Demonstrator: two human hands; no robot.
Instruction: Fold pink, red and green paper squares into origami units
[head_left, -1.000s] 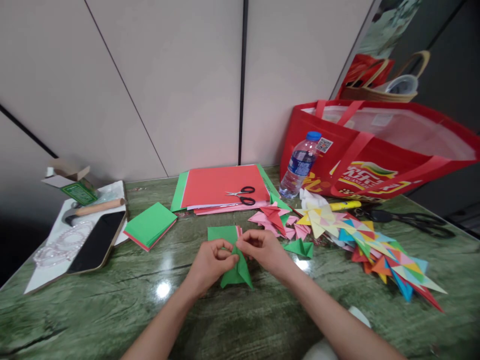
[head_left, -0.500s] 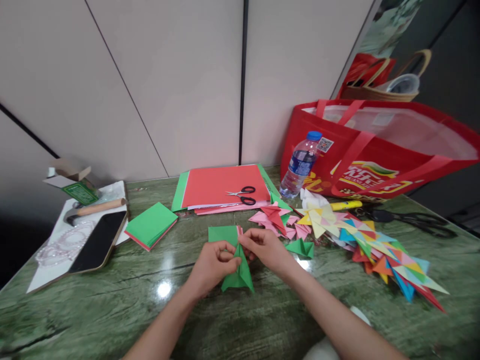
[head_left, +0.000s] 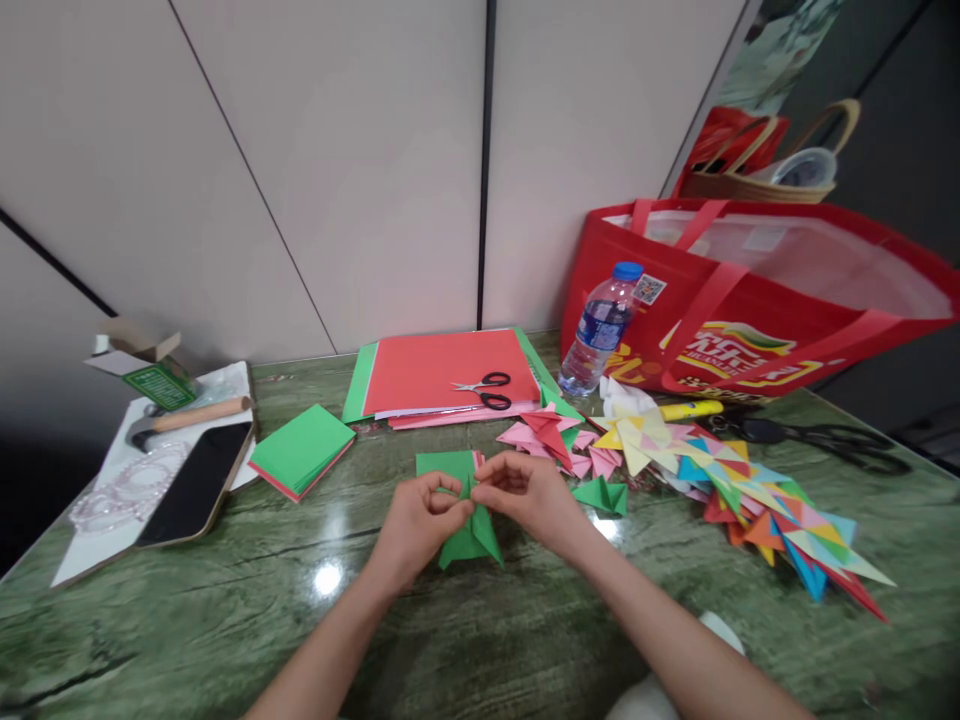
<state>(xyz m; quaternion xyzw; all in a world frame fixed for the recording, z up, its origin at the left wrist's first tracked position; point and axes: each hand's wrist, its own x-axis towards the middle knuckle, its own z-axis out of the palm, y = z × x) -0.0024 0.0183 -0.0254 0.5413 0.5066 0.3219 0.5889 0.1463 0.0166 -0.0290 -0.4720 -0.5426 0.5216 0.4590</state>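
Observation:
Between my hands is a partly folded piece of green paper (head_left: 471, 542), its lower corners spread toward me. My left hand (head_left: 424, 515) pinches it from the left with thumb and fingers. From the right, my right hand (head_left: 525, 497) pinches the paper near its upper middle, the two sets of fingertips almost touching. Behind the fingers lies a small green and pink paper stack (head_left: 442, 463), partly covered by my hands. A folded green paper piece (head_left: 602, 495) sits just right of my right wrist.
Scissors (head_left: 491, 390) rest on red sheets (head_left: 442, 360) at the back. Left are a green paper stack (head_left: 304, 445), a phone (head_left: 199, 485) and a hammer (head_left: 199, 412). Right are pink folded pieces (head_left: 551, 440), a water bottle (head_left: 600, 330), a red bag (head_left: 675, 300) and a colourful folded-paper chain (head_left: 772, 500).
Both hands have shifted slightly left with the green paper, and its lower edge has risen a little. My right fingers have moved down along the fold. Other things stay put.

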